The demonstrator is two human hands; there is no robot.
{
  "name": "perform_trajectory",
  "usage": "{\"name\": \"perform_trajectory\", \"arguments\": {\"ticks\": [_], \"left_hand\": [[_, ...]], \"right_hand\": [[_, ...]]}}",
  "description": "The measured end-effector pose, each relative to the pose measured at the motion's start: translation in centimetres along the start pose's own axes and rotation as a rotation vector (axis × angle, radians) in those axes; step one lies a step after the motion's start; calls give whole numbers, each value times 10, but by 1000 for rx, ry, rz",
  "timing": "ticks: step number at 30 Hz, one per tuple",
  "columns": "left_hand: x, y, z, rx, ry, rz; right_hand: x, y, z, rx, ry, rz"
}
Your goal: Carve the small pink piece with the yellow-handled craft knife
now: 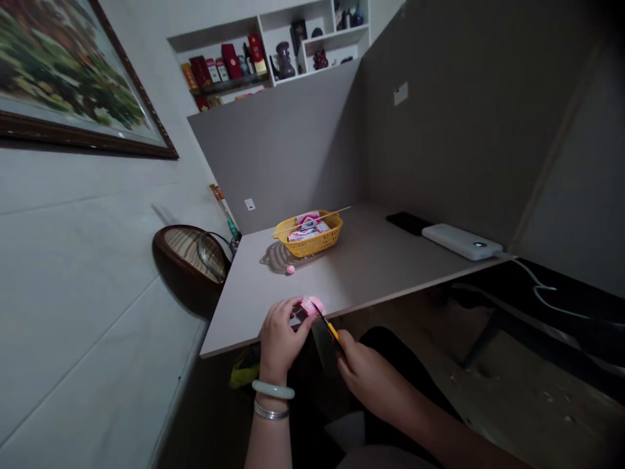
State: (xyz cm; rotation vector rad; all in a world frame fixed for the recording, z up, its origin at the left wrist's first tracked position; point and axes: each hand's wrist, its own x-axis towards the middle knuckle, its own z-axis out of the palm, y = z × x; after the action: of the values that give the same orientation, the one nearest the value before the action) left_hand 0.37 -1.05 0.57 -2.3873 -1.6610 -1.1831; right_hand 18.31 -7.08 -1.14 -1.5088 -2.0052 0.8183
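Note:
At the table's front edge, a rounded pink lump [312, 305] with pale patches is held by my left hand [283, 332], its thumb and fingers closed around the near side. My right hand [359, 361] grips a knife [333, 331] with a yellow part at the handle and a thin dark blade. The blade's tip meets the lump, but how deep it goes I cannot tell. Farther back on the table lies a small pink ball [290, 270]. A yellow basket [312, 246] stands behind it, holding colourful packets [310, 229] with a thin stick [336, 212] across the top.
A white power bank [461, 241] with a cable and a dark flat phone-like object [406, 223] lie at the table's right. Grey panels [303, 156] bound the table [234, 326] behind and to the right. A round brown-rimmed object [190, 267] stands off its left edge.

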Motion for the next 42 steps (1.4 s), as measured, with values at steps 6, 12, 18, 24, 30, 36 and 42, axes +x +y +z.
{"name": "perform_trajectory", "arguments": {"ticks": [6,12,18,24,30,36,42], "left_hand": [[-1,3,-1,10,20,-2],[-4,3,1,-8,52,-42],[-6,2,3,-24,72,-24],[-6,-1,5,-6,106,-36],[-6,1,4,-13,98,-20],[-7,2,5,2,111,-31],[-5,2,5,11,123,-21]], "right_hand": [[2,-5,-7,66,1,-48],[1,-7,-20,-75,68,-136],[13,-19,-31,-286,32,-140],[14,-24,-29,-380,14,-108],[12,-22,-28,-401,41,-98],[8,-22,-33,-357,6,-98],[9,-23,-29,-326,43,-64]]}}
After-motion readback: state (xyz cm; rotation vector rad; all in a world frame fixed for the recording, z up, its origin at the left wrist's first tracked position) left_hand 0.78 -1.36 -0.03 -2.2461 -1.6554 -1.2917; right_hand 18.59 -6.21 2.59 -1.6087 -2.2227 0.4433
